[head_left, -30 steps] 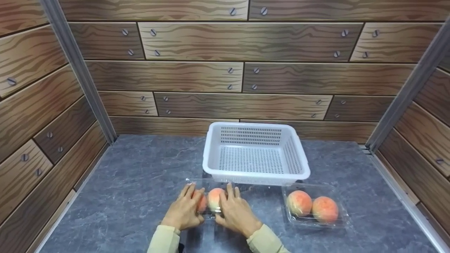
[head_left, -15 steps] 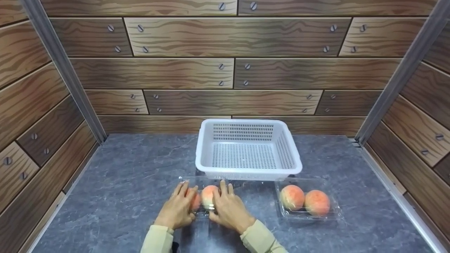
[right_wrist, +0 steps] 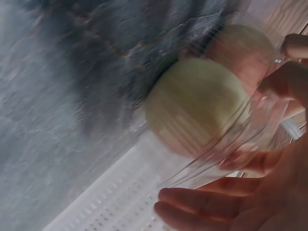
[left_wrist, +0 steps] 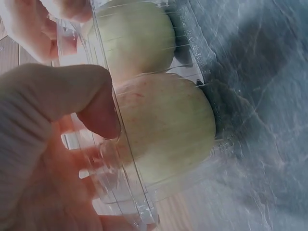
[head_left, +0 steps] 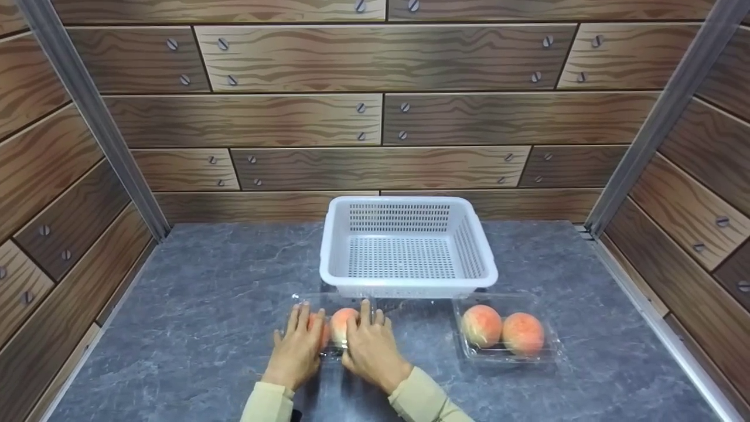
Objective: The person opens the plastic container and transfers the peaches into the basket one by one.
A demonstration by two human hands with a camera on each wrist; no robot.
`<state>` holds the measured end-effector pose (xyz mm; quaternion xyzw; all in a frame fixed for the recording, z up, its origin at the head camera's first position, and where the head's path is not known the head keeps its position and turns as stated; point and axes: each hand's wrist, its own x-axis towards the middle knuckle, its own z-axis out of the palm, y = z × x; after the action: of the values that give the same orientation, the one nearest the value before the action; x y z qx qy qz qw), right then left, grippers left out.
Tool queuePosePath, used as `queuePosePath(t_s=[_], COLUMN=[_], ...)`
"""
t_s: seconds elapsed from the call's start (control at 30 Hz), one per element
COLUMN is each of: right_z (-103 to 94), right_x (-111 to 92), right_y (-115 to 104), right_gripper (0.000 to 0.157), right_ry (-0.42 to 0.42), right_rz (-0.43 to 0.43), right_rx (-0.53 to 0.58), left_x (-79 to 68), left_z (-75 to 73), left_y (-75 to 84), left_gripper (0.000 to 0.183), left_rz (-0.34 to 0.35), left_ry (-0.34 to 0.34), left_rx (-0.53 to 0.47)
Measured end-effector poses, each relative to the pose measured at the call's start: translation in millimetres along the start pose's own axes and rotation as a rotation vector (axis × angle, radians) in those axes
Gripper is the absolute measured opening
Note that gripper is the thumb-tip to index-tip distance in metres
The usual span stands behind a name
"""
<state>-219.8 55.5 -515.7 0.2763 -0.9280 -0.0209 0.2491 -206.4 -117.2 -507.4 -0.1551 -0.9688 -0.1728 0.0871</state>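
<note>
A clear plastic fruit box [head_left: 334, 302] with two peaches inside is between both hands on the table. One peach [head_left: 341, 326] shows between the hands; fingers partly cover the other [head_left: 324, 337]. My left hand [head_left: 294, 349] grips the box's left part, fingers spread over the top. In the left wrist view its bent thumb [left_wrist: 103, 103] presses against the near rim, close to a peach [left_wrist: 168, 125]. The right hand [head_left: 375, 351] holds the right end, its fingers [right_wrist: 202, 202] lying along the clear plastic beside a peach [right_wrist: 192, 106] in the right wrist view.
Right behind the box stands a white perforated basket [head_left: 410, 284], nothing inside it. To the right sits a second clear box [head_left: 471, 353] with two peaches [head_left: 481, 326]. Wood-patterned panels [head_left: 293, 117] wall the grey marbled table [head_left: 234, 264] at the back and sides.
The head view has shifted slightly, carrying the whole scene left and up. Both hands stay on the same box, and the left little finger now spreads out to the side.
</note>
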Motion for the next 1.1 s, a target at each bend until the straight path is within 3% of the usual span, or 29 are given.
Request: queuePosePath(t_s=[0.27, 0.43, 0.73, 0.93, 1.1], right_z=[1.6, 1.2, 4.5, 9.4, 11.0], right_x=[-1.8, -1.3, -2.3, -3.1, -2.0], right_y=[-9.7, -10.5, -7.8, -13.0, -18.3], right_gripper=[0.05, 0.049, 0.05, 0.052, 0.05], right_ry=[0.048, 0.032, 0.12, 0.095, 0.082], right_rz=[0.024, 0.019, 0.022, 0.041, 0.07], right_rx=[0.042, -0.013, -0.134, -0.187, -0.236], left_x=[-4.9, -5.3, -4.2, -5.6, -4.7], left_z=[0.9, 1.3, 7.2, 14.2, 11.4], left_y=[-3.2, -2.6, 1.3, -1.2, 0.5], left_gripper=[0.067, 0.071, 0.073, 0.075, 0.075], left_rz=[-0.003, -0.015, 0.037, 0.053, 0.041], left_ry=[0.002, 0.005, 0.077, 0.11, 0.104], left_rx=[0.006, 0.01, 0.082, 0.112, 0.103])
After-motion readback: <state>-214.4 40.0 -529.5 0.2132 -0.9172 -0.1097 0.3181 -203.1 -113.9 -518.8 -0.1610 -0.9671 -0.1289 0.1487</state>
